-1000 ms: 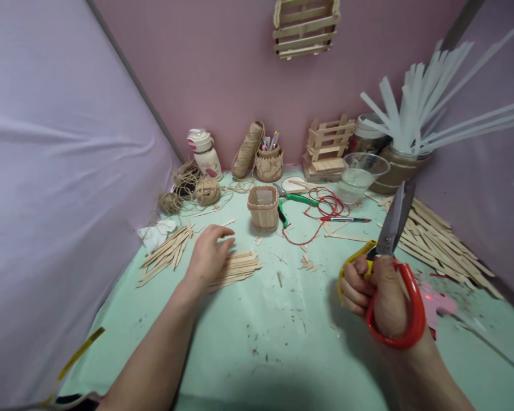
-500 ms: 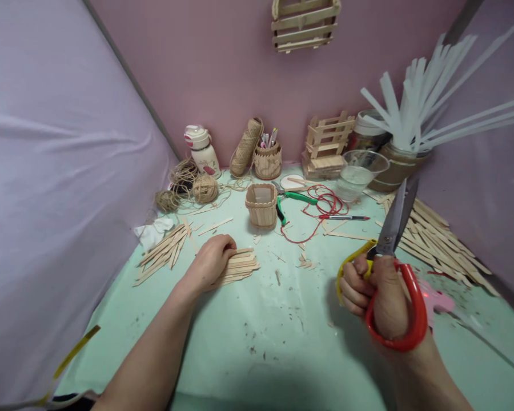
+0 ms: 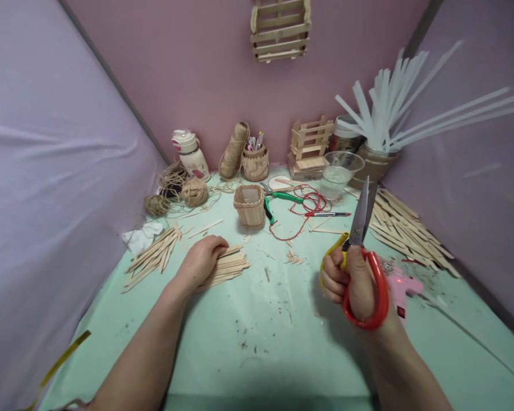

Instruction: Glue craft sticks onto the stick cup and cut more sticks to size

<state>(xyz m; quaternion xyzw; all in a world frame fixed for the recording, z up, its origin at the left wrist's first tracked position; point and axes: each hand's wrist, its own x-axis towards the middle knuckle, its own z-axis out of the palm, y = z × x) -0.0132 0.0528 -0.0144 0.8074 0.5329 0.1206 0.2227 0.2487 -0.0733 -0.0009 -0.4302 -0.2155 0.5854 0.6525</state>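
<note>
My right hand [image 3: 355, 285] is wrapped round the handles, one red and one yellow, of a pair of scissors [image 3: 360, 220]. It holds them above the table with the blades pointing up and slightly parted. On the left, my left hand [image 3: 203, 258] lies over a small bunch of flat wooden craft sticks [image 3: 229, 265], its fingers curled down onto them; the fingertips are partly hidden. Beyond that hand stands a small square basket [image 3: 249, 208] made of sticks. Small wood offcuts [image 3: 293, 257] lie between the two hands.
Green-handled pliers [image 3: 285, 197], red cord [image 3: 312, 197] and a pen [image 3: 329, 214] lie behind. A pink glue gun [image 3: 402, 288] sits beside my right wrist. Loose sticks are piled left [image 3: 152, 257] and right [image 3: 406, 228]. A clear cup [image 3: 338, 174] of liquid stands at the back.
The view has shifted a little to the right, so everything sits further left in it. Both hands keep their hold, and the scissors stay upright.
</note>
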